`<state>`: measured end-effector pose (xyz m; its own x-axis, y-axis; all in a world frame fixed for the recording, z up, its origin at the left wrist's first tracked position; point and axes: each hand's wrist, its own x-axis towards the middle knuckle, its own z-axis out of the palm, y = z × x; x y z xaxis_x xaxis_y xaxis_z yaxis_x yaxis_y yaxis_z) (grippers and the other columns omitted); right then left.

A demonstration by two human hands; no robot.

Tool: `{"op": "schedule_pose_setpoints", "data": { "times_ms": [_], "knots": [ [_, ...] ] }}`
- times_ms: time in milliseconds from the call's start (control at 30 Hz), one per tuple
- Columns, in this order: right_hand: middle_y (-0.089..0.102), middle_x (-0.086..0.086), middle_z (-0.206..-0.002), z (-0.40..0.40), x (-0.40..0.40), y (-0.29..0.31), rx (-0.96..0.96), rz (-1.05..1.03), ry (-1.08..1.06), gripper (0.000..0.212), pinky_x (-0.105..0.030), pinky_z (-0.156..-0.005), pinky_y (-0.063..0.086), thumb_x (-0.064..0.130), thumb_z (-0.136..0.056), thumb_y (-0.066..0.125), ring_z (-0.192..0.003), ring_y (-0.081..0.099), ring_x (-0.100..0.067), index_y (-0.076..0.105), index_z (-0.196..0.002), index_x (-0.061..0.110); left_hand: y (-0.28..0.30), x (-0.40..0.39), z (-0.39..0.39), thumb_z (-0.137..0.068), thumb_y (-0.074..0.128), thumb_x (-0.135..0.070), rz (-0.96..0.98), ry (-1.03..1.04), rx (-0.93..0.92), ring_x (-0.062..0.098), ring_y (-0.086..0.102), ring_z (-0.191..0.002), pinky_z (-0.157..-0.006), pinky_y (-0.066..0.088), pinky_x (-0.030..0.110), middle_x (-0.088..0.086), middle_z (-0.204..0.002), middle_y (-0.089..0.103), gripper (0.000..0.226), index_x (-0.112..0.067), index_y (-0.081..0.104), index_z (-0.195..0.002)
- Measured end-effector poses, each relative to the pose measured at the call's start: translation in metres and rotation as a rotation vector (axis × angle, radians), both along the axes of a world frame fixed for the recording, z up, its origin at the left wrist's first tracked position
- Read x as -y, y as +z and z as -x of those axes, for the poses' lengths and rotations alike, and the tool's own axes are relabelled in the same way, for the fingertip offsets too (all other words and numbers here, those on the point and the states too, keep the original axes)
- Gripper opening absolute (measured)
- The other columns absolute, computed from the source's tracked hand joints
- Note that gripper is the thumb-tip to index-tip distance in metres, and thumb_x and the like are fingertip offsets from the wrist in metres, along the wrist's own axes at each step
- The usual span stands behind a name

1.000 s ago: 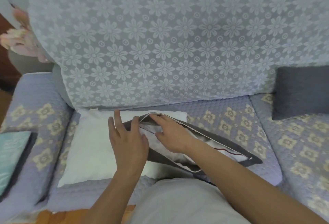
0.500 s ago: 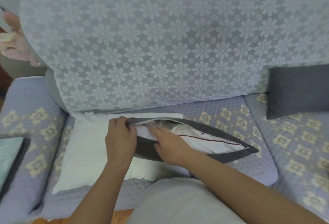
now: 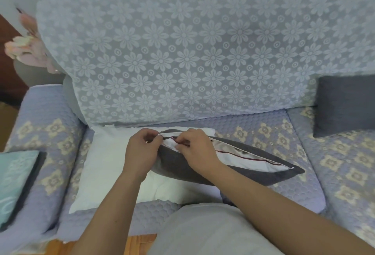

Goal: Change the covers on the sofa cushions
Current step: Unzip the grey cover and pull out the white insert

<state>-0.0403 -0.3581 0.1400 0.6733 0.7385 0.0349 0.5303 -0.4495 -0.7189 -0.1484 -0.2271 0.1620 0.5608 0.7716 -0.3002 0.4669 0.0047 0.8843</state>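
Two hands meet at the left end of the dark grey cushion cover [image 3: 182, 168], which lies on the sofa seat [image 3: 263, 133] partly over a bare white pillow insert [image 3: 107, 163]. The left hand [image 3: 141, 154] pinches the cover's corner; the right hand [image 3: 195, 149], just beside it, pinches near the zip's start, though the slider itself is too small to see. The gaping opening, edged by a dark red line, runs away rightward, so any closing pull likely falls to the right hand.

Both hands' fingers [image 3: 183, 140] now pinch cover's [image 3: 182, 165] zipper end
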Motion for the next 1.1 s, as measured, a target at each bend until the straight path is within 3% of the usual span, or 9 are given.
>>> {"op": "schedule_pose_setpoints", "data": {
  "times_ms": [100,200,267,367,500,667,767,900,1100],
  "knots": [
    [0.055,0.005,-0.081,0.019,0.014,0.013,0.159,-0.064,0.230,0.009,-0.032,-0.066,0.042,0.011,-0.083,0.069,-0.078,0.052,-0.017,0.070,-0.082,0.020,0.002,0.000,-0.003,-0.085,0.070,-0.024,-0.010,0.061,0.006,0.022,0.069,-0.085,-0.084,0.058,0.055,-0.011,-0.079,0.070,0.009,-0.030,0.072,-0.078],
    [0.052,-0.001,-0.081,0.029,0.036,0.006,0.260,-0.005,0.399,0.027,-0.030,-0.056,0.039,0.001,-0.081,0.066,-0.073,0.051,-0.021,0.076,-0.096,0.021,0.005,0.002,-0.008,-0.084,0.069,-0.020,0.040,0.012,0.018,0.028,0.069,-0.082,-0.083,0.058,0.057,-0.006,-0.078,0.070,0.011,-0.028,0.072,-0.077],
    [0.058,0.005,-0.094,0.021,0.042,0.006,0.053,0.026,0.229,0.030,-0.030,-0.070,0.045,0.007,-0.089,0.062,-0.083,0.056,-0.013,0.071,-0.111,0.025,0.005,0.005,-0.010,-0.083,0.068,-0.015,0.057,-0.025,0.006,0.030,0.069,-0.083,-0.082,0.058,0.055,-0.002,-0.081,0.070,0.013,-0.027,0.072,-0.077],
    [0.059,0.016,-0.103,0.003,0.043,0.016,-0.162,-0.023,0.002,0.016,-0.022,-0.079,0.042,0.025,-0.097,0.057,-0.085,0.055,-0.001,0.060,-0.112,0.029,0.005,0.010,-0.010,-0.079,0.069,-0.005,0.094,-0.038,0.002,0.025,0.066,-0.082,-0.077,0.057,0.048,0.001,-0.088,0.071,0.022,-0.026,0.070,-0.078],
    [0.061,0.011,-0.105,0.002,0.032,0.025,0.092,0.128,0.093,0.024,-0.033,-0.080,0.048,0.046,-0.098,0.051,-0.094,0.058,-0.011,0.060,-0.112,0.029,0.009,0.019,-0.015,-0.086,0.061,0.009,0.285,-0.007,0.073,0.019,0.064,-0.067,-0.059,0.050,0.030,0.007,-0.086,0.073,0.026,-0.015,0.062,-0.098],
    [0.057,-0.002,-0.090,0.010,0.031,0.025,0.473,0.193,-0.061,0.016,-0.035,-0.051,0.047,0.029,-0.088,0.070,-0.063,0.058,-0.024,0.059,-0.090,0.017,0.011,0.031,-0.021,-0.092,0.055,0.009,0.555,0.064,0.166,0.016,0.067,-0.062,-0.056,0.055,0.026,0.014,-0.080,0.070,0.026,-0.009,0.058,-0.111],
    [0.053,-0.004,-0.092,0.013,0.040,0.020,0.504,0.283,-0.046,0.022,-0.031,-0.041,0.037,0.033,-0.087,0.073,-0.051,0.053,-0.026,0.058,-0.091,0.017,0.005,0.035,-0.024,-0.094,0.052,0.010,0.612,0.090,0.161,0.011,0.066,-0.057,-0.056,0.056,0.026,0.015,-0.084,0.066,0.025,-0.006,0.058,-0.112],
    [0.056,-0.002,-0.093,0.007,0.049,0.014,0.502,0.307,-0.068,0.020,-0.031,-0.047,0.036,0.039,-0.094,0.061,-0.058,0.058,-0.025,0.061,-0.096,0.019,0.003,0.042,-0.026,-0.092,0.046,0.017,0.670,0.060,0.154,0.012,0.065,-0.059,-0.059,0.055,0.026,0.015,-0.087,0.062,0.030,-0.003,0.060,-0.110],
    [0.054,-0.001,-0.084,0.014,0.055,0.010,0.467,0.307,0.030,0.032,-0.029,-0.047,0.032,0.020,-0.071,0.084,-0.058,0.054,-0.022,0.057,-0.087,0.018,0.004,0.043,-0.031,-0.082,0.045,0.026,0.615,0.002,0.140,0.025,0.062,-0.074,-0.056,0.048,0.028,0.017,-0.099,0.065,0.042,-0.005,0.061,-0.104]
  ]
}}
